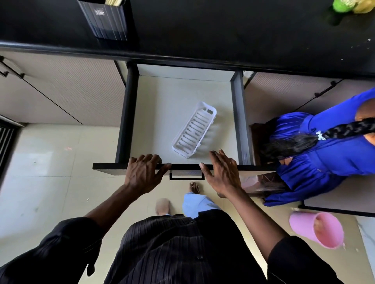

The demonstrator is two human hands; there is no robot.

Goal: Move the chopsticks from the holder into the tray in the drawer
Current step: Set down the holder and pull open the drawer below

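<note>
Chopsticks [114,2] upright in holder [105,22] on worktop [223,30], well up-left of both grips, left nearer. Left grip [142,174] curls over drawer [113,167] front edge. Right grip [221,172] spread flat, holds nothing. Tray [193,129] empty, long axis diagonal, near end just beyond right grip

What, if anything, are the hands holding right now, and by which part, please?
The left hand grips the drawer by the top edge of its front panel; the right hand is open and holds nothing.
</note>
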